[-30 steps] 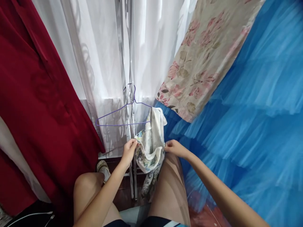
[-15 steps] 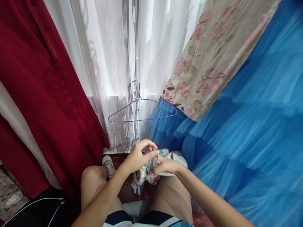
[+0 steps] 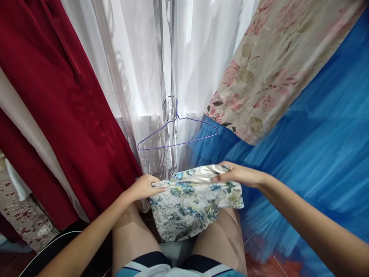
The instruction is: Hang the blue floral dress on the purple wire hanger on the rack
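A pale cloth garment with blue and yellow flowers (image 3: 187, 204) is stretched between my two hands above my thighs. My left hand (image 3: 145, 186) pinches its upper left corner between thumb and fingers. At the upper right edge, my right hand (image 3: 238, 174) grips the garment, thumb in front and fingers behind. The top edge runs taut and the lower part hangs loose. Whether it is shorts or another small garment I cannot tell. Just beyond it, a bare purple wire hanger (image 3: 178, 145) hangs from a narrow metallic-looking stand (image 3: 172, 84).
White curtains (image 3: 138, 69) hang behind the stand. On the left hangs dark red cloth (image 3: 86, 115); on the right, a beige floral cloth (image 3: 253, 88) and a layered blue tulle skirt (image 3: 311, 161). A black rounded object with a pale rim (image 3: 96, 250) is at lower left.
My hands have moved apart, left and right. The garment, bunched between them before, is now spread out. The view has shifted slightly.
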The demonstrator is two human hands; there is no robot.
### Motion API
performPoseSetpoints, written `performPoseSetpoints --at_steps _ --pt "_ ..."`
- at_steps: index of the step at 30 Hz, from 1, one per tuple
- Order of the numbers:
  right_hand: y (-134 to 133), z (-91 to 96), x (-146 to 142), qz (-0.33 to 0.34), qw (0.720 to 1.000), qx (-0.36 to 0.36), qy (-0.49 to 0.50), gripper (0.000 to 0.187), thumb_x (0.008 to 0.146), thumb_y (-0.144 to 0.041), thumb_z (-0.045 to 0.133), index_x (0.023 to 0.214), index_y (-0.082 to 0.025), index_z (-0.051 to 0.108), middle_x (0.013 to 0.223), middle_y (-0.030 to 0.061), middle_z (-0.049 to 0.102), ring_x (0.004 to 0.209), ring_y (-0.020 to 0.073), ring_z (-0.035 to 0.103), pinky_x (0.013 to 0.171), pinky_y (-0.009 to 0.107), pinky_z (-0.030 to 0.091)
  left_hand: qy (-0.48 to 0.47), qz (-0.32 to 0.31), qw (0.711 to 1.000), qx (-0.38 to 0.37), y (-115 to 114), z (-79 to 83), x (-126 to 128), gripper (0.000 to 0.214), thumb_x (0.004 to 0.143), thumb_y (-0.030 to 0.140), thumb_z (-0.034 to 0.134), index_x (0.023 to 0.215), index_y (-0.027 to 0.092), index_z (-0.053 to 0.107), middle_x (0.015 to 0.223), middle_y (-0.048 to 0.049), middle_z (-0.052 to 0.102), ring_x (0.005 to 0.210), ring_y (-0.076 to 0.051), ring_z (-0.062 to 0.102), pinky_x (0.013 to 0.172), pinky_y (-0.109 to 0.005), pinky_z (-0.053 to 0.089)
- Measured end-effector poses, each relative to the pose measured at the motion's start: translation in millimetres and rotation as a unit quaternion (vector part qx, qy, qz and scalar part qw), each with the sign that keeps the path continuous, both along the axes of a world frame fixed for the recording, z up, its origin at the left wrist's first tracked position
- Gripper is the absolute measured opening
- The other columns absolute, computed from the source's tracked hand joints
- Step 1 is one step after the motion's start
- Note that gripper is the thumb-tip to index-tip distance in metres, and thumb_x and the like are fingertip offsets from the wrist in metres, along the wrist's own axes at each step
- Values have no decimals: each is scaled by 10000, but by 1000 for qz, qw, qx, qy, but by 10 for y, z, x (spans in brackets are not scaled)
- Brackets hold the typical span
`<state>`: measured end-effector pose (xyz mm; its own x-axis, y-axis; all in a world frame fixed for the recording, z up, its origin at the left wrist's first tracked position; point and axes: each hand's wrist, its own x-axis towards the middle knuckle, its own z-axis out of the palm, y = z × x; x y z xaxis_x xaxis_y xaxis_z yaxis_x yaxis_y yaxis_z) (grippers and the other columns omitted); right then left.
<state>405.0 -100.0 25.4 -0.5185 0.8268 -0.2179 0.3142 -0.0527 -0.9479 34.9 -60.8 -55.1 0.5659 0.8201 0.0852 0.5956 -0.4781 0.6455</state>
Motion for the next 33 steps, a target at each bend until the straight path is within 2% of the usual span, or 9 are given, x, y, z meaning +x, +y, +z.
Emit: performPoseSetpoints --at_steps 3,5,8,13,17,19,21,25,33 --pt "113 136 132 -25 998 42 -37 380 757 -409 755 1021 -137 736 937 75 752 830 265 700 719 322 556 94 8 986 137 237 100 -426 436 785 579 645 629 173 622 621 -1 559 703 -182 549 905 -366 420" --pt "197 156 115 -30 991 106 -77 475 770 -445 735 1156 -169 701 1051 80 741 953 306 689 804 361 558 123 41 970 206 385 205 -668 326 783 541 661 736 219 682 782 -29 668 943 -260 599 1127 -524 211" --pt "343 85 -38 -45 960 237 -145 649 789 -461 706 1377 -231 557 1308 85 641 1144 333 621 955 410 513 126 101 954 253 605 386 -914 190 794 422 655 905 277 711 1039 -44 710 1263 -335 486 1154 -616 -44" --pt "608 -10 -255 -103 902 382 -173 858 827 -423 647 1559 -212 252 1535 116 414 1343 338 471 1106 443 389 18 143 956 256 912 684 -945 297 875 402 533 1083 245 677 1334 -77 607 1358 -340 406 1164 -584 149" --pt "863 57 -145 -243 868 415 -123 1016 776 -433 703 1583 -174 142 1612 136 246 1413 367 362 1147 459 330 -188 105 960 179 1023 843 -652 388 889 477 519 1070 171 672 1194 -99 668 1147 -274 582 1004 -377 438" --pt "1031 96 -20 -311 848 418 -94 1105 717 -447 761 1584 -177 133 1631 123 185 1454 370 272 1173 465 277 -279 134 943 121 1048 876 -470 388 844 496 587 997 152 682 999 -72 706 957 -238 636 831 -307 498" --pt "1200 122 114 -329 859 382 -89 1122 668 -455 797 1575 -192 192 1622 118 221 1441 371 296 1162 477 295 -350 143 925 42 1054 883 -314 385 786 493 664 945 144 692 870 -49 705 820 -204 639 716 -268 491" --pt "1393 123 325 -227 924 261 -162 1050 630 -425 815 1534 -197 332 1506 129 451 1305 360 500 1090 468 410 -388 60 909 -144 991 848 -154 384 733 443 758 954 131 722 855 -64 729 782 -182 657 706 -251 493" --pt "1190 -31 360 -126 903 331 -243 988 679 -427 781 1532 -211 330 1518 126 432 1350 353 453 1112 451 376 -434 67 875 -205 900 835 -219 335 711 306 787 994 131 743 864 -78 755 724 -185 696 688 -258 535"
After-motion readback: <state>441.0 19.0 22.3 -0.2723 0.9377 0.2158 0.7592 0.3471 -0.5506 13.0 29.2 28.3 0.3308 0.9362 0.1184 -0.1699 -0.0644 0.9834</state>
